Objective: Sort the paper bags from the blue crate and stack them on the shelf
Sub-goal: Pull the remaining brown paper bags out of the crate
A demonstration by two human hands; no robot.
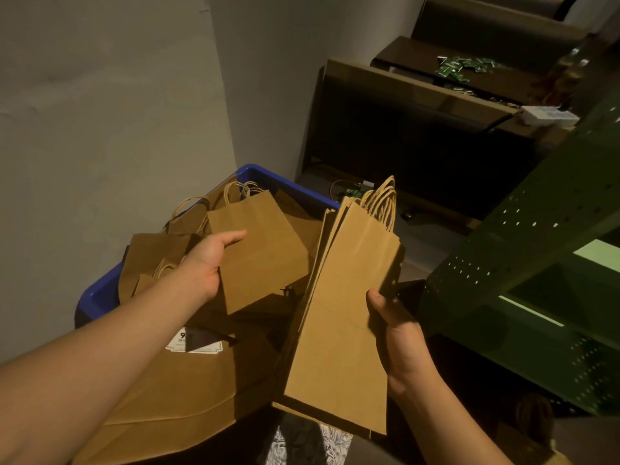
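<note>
A blue crate (100, 293) against the wall holds several flat brown paper bags with twisted handles. My left hand (209, 263) grips a small brown bag (261, 253) by its left edge, thumb on top, lifted over the crate. My right hand (399, 344) holds a stack of tall narrow brown bags (345, 313) from the right side, handles pointing away from me. A large brown bag with a white label (194, 344) lies at the crate's near end. The green perforated metal shelf (523, 250) stands to the right.
Grey wall on the left. Dark brown benches or desks (419, 95) line the back right, one strewn with small green parts (463, 67). A white box (547, 115) sits near the shelf. Wires lie on the floor (349, 189) behind the crate.
</note>
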